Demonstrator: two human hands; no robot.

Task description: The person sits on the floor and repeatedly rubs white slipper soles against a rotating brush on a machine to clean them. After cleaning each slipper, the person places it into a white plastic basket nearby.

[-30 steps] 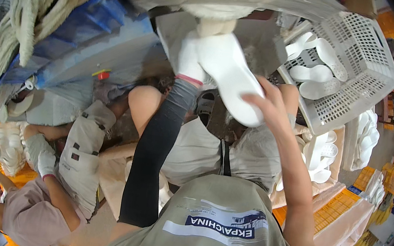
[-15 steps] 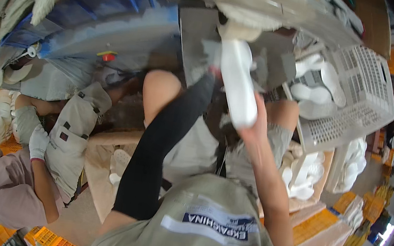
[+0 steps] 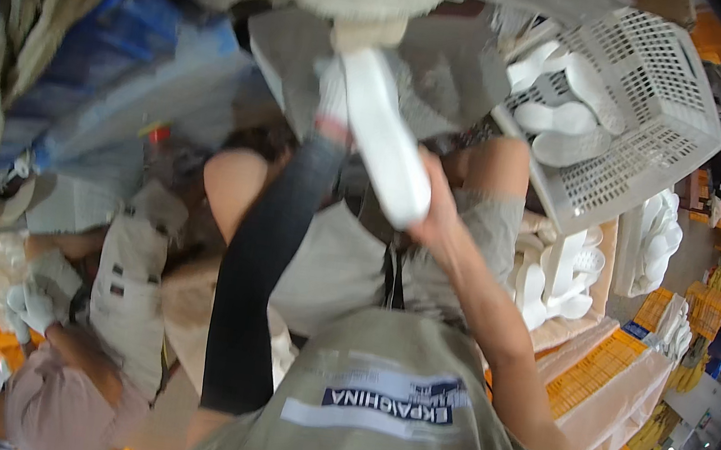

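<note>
A long white shoe sole point(image 3: 386, 137) lies tilted across my lap, its far end up against a beige block-like part point(image 3: 367, 35) below a pale fuzzy wheel point(image 3: 362, 2). My right hand point(image 3: 438, 201), bare, grips the sole's near end from the right side. At the far end my left hand point(image 3: 333, 99), in a white glove with a pink cuff under a black sleeve, is closed on the sole's left edge. The sole hides most of its fingers.
To the right stands a grey plastic basket point(image 3: 660, 160) holding several white soles. More white footwear point(image 3: 563, 274) sits in a lined box below it. Blue panels point(image 3: 163, 62) run at the left, where a co-worker sits with a gloved hand point(image 3: 31, 305). Yellow crates point(image 3: 600, 375) stand lower right.
The view has shifted, so the scene sits differently. Both hands still hold the sole, whose far end remains at the beige part. The co-worker's gloved hand has moved to the left.
</note>
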